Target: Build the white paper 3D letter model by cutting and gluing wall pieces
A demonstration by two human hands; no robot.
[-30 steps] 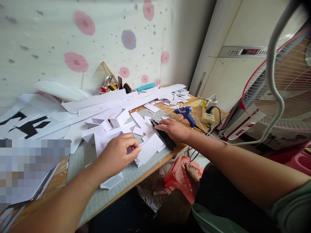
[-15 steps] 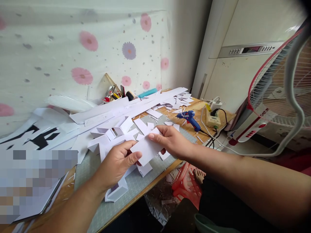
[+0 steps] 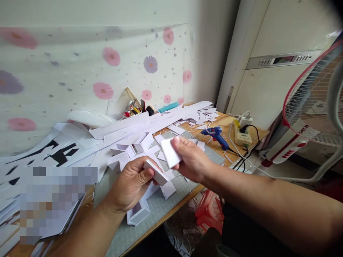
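My left hand [image 3: 134, 184] is closed on a white foam board piece [image 3: 156, 172], its thick edge turned up toward me. Just to the right, my right hand [image 3: 191, 157] pinches a second white board piece [image 3: 169, 152] between thumb and fingers. A small gap separates the two pieces. Both hands are above the grey cutting mat [image 3: 112, 214]. Behind and below them lies a white structure of joined board walls [image 3: 139, 210], partly hidden by my left hand and its piece.
A blue hot glue gun [image 3: 215, 135] lies at the right, its cord near a power strip [image 3: 242, 135]. White offcuts [image 3: 199, 116] and long board strips [image 3: 160, 119] cover the table's back. A fan [image 3: 308, 107] stands at right, a red plastic stool [image 3: 210, 210] below.
The single white piece held between both hands now shows as two separate pieces, one in each hand. My right hand has tilted its piece upright. The view has shifted slightly left and up.
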